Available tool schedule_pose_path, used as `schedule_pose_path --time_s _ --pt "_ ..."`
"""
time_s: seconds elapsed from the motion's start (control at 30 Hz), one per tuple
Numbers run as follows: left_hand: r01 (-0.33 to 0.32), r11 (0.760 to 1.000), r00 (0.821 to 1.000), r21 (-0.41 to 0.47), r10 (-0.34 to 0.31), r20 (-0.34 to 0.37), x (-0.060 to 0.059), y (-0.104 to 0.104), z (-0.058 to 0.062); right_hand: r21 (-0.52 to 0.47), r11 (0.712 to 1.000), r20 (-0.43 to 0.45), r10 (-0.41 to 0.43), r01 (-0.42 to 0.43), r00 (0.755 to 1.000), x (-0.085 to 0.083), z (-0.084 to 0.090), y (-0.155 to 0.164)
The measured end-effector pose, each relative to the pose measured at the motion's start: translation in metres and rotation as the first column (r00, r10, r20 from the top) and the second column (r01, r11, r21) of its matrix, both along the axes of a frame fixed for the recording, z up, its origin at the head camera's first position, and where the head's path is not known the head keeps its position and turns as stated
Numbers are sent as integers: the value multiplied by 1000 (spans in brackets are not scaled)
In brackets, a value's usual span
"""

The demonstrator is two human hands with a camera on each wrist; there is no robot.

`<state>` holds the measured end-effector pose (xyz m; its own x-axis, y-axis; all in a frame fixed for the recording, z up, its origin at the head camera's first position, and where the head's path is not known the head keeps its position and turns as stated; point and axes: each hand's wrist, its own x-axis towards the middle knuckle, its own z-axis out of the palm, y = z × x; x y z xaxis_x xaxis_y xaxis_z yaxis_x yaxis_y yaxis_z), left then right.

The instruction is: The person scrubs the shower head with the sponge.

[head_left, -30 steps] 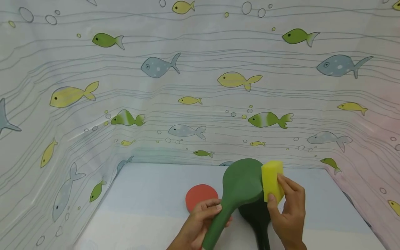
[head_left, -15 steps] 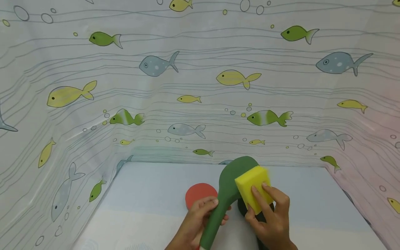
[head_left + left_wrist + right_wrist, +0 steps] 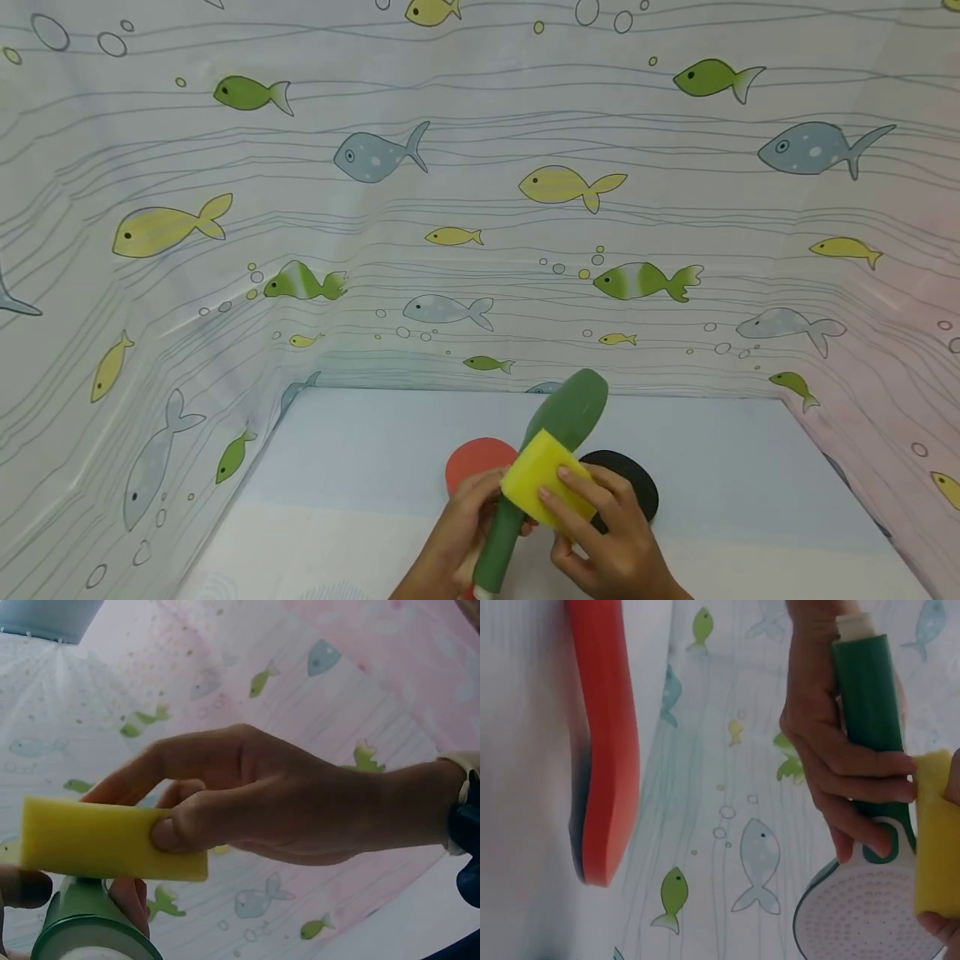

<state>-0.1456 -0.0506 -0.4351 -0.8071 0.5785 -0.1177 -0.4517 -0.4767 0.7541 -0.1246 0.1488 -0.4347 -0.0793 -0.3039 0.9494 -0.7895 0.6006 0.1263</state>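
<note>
My left hand (image 3: 459, 533) grips a green hand-held shower head (image 3: 567, 412) by its handle, the head pointing up and away. In the right wrist view its pale face (image 3: 862, 922) is covered in small nozzles, and its white threaded end (image 3: 855, 627) is bare. A yellow sponge (image 3: 547, 483) is pinched between the thumb and fingers of my right hand (image 3: 617, 540). The sponge lies against the green back where handle and head meet, covering part of both. In the left wrist view the sponge (image 3: 105, 838) shows edge-on above the handle's end (image 3: 94, 930).
Behind my hands on the white tabletop (image 3: 352, 467) lie a red shower head (image 3: 476, 467) and a black shower head (image 3: 633, 487), both partly hidden by the hands. A fish-patterned sheet (image 3: 480, 275) rises at the back and on both sides.
My right hand has moved the sponge left and down, from the head's right edge across its back to the top of the handle. The green shower head has turned more edge-on.
</note>
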Motion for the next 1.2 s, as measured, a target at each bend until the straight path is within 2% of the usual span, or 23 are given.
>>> schedule_pose_path --time_s 0.07,0.1,0.17,0.2,0.23,0.3,0.37,0.4,0.43,0.47,0.5,0.57,0.63,0.67,0.73,0.8,0.83,0.9,0.97,1.07,1.2 --pt "1 1000 1000 11 -1 -12 0 -1 0 26 996 82 88 -91 993 3 -1 -2" --pt "6 1000 1000 21 -6 -13 -1 -1 0 32 989 132 141 -146 981 5 -1 -2" --pt "29 999 999 36 -28 -15 -2 -2 -1 32 967 243 239 -254 940 10 0 0" --pt "50 998 999 49 -49 -16 -2 -2 -1 27 953 315 278 -301 907 14 1 2" --pt "74 995 997 60 -73 -23 -2 -2 -2 10 936 396 319 -351 861 19 3 5" --pt "117 990 993 79 -115 -30 -3 -2 -4 -32 886 502 415 -463 759 25 7 13" --pt "141 988 989 66 -137 -59 -3 -1 -7 -94 827 568 501 -554 653 29 13 22" --pt "150 987 986 54 -146 -78 -3 -1 -8 -126 803 583 535 -582 612 31 16 27" --pt "155 987 984 40 -151 -99 -3 0 -9 -149 782 577 566 -606 588 31 18 33" --pt "159 987 981 28 -155 -118 -2 0 -10 -167 761 564 595 -627 573 30 21 38" --pt "172 985 975 26 -166 -149 -2 1 -11 -190 753 554 612 -630 564 29 23 44" --pt "206 977 962 45 -194 -194 -1 3 -12 -220 763 533 616 -608 580 28 26 55" --pt "265 960 944 88 -240 -227 -1 4 -12 -241 792 511 595 -560 621 25 28 64" --pt "294 949 935 113 -261 -239 0 5 -12 -245 814 501 571 -526 650 24 29 68" --pt "339 928 922 154 -295 -251 1 6 -11 -232 879 474 475 -416 741 21 30 74" --pt "370 912 910 177 -318 -265 1 6 -11 -215 932 439 360 -293 823 19 31 76" --pt "384 905 905 184 -328 -273 2 5 -10 -207 950 417 302 -234 857 19 32 75" --pt "404 895 894 190 -342 -289 3 5 -10 -198 969 365 213 -148 906 18 34 71" --pt "419 888 888 192 -356 -292 4 6 -11 -207 973 309 160 -98 937 18 37 65" --pt "427 886 887 182 -371 -276 6 10 -12 -241 970 225 92 -36 970 17 44 60" --pt "446 880 883 163 -402 -242 9 15 -15 -306 950 167 -14 66 986 14 49 62"
